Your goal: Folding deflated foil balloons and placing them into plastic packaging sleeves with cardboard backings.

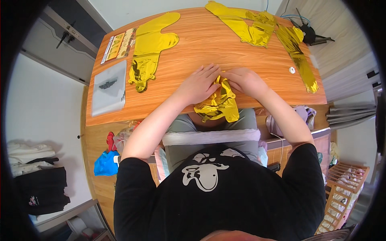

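Observation:
A crumpled gold foil balloon, flat and not inflated, lies at the near edge of the table, its lower part hanging over toward my lap. My left hand is closed on its upper left side, fingers nearly straight and the thumb against the foil. My right hand pinches the narrow top of the balloon with bent fingers; the fingertips of both hands almost meet there. Part of the foil is hidden beneath the hands.
Flat gold foil balloons lie at the table's left, far right and right edge. A clear plastic sleeve and a printed card sit at left. A small white roll is at right, near a black router.

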Available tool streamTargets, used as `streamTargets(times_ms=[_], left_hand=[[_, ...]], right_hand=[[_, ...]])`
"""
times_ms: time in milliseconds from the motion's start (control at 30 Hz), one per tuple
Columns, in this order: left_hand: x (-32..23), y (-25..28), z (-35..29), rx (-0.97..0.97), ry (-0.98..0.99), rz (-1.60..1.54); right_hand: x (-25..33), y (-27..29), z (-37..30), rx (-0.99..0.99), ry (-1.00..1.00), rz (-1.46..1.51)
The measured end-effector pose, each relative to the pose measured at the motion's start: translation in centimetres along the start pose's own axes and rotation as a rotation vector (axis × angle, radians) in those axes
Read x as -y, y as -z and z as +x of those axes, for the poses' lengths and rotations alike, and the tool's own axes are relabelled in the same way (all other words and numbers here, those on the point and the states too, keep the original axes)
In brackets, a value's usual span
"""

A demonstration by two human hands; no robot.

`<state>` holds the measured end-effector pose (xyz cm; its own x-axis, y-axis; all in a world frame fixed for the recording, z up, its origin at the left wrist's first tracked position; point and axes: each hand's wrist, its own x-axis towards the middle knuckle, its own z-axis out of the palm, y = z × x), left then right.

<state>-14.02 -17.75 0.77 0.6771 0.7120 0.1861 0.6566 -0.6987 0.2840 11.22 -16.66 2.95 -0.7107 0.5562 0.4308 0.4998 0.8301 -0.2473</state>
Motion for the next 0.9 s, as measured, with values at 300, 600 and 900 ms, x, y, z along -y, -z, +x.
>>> streamTargets(times_ms=[300, 600, 900], left_hand=[[-0.1, -0.2, 0.1, -0.011, -0.005, 0.011], [0.1, -0.4, 0.1, -0.026, -0.021, 0.023], [-0.3, 0.1, 0.1, 0.017, -0.012, 0.043]], right_hand=[[0.3, -0.8, -0.8, -0.073, 0.045, -0.039], [1.1, -0.2, -1.7, -0.036, -0.034, 0.017], [1.3, -0.3, -2.0, -0.048, 0.026, -0.010]])
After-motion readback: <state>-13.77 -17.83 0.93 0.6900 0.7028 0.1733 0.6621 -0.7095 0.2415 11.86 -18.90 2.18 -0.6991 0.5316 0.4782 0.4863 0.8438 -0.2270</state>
